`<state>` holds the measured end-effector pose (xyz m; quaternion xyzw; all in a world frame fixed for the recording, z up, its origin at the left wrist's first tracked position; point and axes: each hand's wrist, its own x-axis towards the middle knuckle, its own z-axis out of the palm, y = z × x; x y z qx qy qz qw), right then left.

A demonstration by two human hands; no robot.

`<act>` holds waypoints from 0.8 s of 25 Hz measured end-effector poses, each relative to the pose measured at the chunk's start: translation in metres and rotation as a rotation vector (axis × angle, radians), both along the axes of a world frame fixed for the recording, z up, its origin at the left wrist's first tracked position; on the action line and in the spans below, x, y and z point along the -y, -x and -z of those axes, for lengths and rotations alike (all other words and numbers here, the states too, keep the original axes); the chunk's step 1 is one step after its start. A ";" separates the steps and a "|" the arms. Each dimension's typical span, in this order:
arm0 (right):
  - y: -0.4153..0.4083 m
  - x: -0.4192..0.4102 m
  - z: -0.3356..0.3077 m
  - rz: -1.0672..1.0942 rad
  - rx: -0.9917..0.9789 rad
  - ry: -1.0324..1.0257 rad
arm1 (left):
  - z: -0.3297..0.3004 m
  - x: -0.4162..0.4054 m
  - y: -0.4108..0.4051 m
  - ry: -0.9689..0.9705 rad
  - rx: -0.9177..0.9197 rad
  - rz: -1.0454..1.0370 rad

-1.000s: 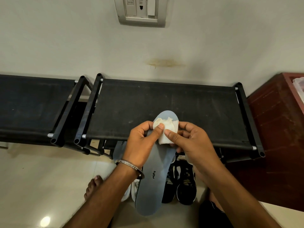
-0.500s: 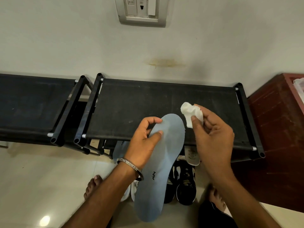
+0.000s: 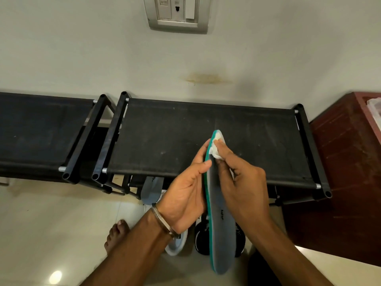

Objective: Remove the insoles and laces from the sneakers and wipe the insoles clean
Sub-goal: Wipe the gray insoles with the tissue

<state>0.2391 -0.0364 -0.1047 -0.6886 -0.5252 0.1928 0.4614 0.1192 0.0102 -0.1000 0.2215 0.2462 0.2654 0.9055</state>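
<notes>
here, the insole is held up in the air in front of the person, over the black shoe rack, turned nearly edge-on so its green underside rim faces left and the grey top faces right. left hand grips it from the green side, thumb laid along the edge, fingers hidden behind. right hand pinches a crumpled white tissue against the toe end of the grey face. step in hand, as i judge it: wiping the toe area. to do it well, the left grip should brace directly behind where the tissue presses, since a foam insole likely flexes away under pressure; strokes would best run toe to heel so dirt leaves the surface rather than spreading. the tissue is small and bunched, so refolding to a fresh face once soiled seems wise. a second insole shows below the rack edge, on the floor side, and a black sneaker and a pale shoe sit on the floor under the hands; whether laces are out i cannot tell. bare foot at lower left.
</notes>
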 end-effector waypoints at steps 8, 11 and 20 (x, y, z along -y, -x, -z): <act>0.013 -0.001 0.001 -0.177 0.024 -0.094 | -0.015 0.000 0.002 0.222 0.040 -0.111; 0.009 -0.001 0.005 -0.206 0.156 -0.096 | -0.015 -0.002 0.003 0.264 0.026 -0.095; 0.003 0.003 0.007 -0.298 0.302 -0.072 | -0.016 -0.005 0.008 0.301 -0.067 -0.069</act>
